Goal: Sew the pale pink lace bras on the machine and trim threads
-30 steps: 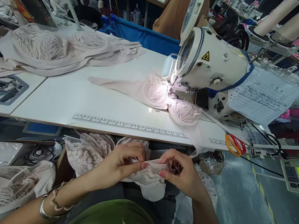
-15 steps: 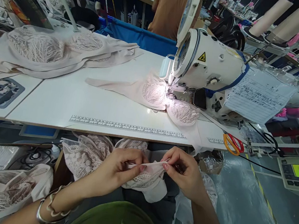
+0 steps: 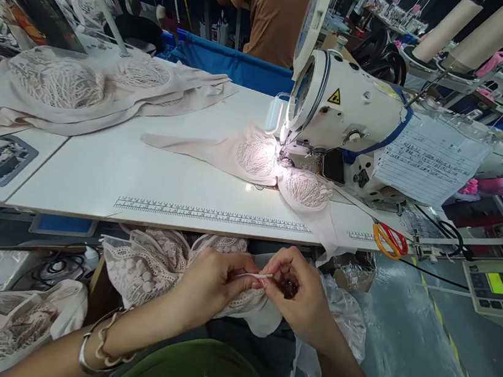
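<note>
a pale pink lace-trimmed garment [image 3: 267, 322] is in both hands, above the person's lap, on the near side of the sewing machine [image 3: 346, 102] and lower than it; the left hand [image 3: 215, 283] has its grip pinching the garment's thin folded edge between thumb and fingers; the right hand [image 3: 304, 297] pinches the same edge just beside it, fingertips of the two nearly meeting; more lace pieces [image 3: 144, 264] bunch by the left hand, nearer the person than the machine; at the machine's needle end a brightly lit bra [image 3: 309, 190] lies on the white tabletop [image 3: 178, 179]; a printed ruler strip [image 3: 215, 215] runs to the near left of the machine; scissors [image 3: 393, 237] with orange and red handles lie to its near right; stacked bras [image 3: 61, 83] rest well to its left; a handwritten sheet [image 3: 432, 156] hangs on its body; beyond it stands a co-worker [image 3: 279, 13] in a brown top
</note>
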`<state>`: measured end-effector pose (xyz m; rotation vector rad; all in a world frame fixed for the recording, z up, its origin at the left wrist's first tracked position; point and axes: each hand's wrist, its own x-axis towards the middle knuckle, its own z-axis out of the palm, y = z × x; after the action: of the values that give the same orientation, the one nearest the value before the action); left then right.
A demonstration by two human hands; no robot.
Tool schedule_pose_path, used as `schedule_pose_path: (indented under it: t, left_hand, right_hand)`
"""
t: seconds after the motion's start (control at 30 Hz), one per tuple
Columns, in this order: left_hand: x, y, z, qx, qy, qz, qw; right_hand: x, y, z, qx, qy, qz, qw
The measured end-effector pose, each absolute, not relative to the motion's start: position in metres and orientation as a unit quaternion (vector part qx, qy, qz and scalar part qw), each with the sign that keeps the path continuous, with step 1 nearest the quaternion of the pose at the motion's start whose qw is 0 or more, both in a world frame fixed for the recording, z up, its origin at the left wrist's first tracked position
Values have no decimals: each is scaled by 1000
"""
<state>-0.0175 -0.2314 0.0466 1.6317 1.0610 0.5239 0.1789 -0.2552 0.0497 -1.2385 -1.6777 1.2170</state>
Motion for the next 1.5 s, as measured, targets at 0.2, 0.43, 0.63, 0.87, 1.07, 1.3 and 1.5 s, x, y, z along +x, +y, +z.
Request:
schedule_pose_path:
  t: [0.2,0.43,0.63,0.87,1.07,1.3,1.5]
  left_hand:
    - [-15,-227,41,606,438,279,602]
    - [-14,-223,35,549,413,318,654]
    - [-14,-221,39,549,409,318,656]
    - [-15,-222,36,569,399,317,646]
    - [-18,-221,36,592,398,307,631]
    - [-19,-220,37,581,396,324,633]
    - [-20,-219,40,546,427,359,625]
  right_hand:
    - [190,-252,42,-477,-638,420,435]
    - [194,-256,35,-508,-642,431,379]
    - [191,-253,37,-493,-629,496,340]
    - [181,-250,34,-472,-587,552,357]
    - [175,-250,34,-470,-562,572,369]
    - [180,-253,23,-482,-529,520,466]
    - [196,-265,7,-498,-655,457,338]
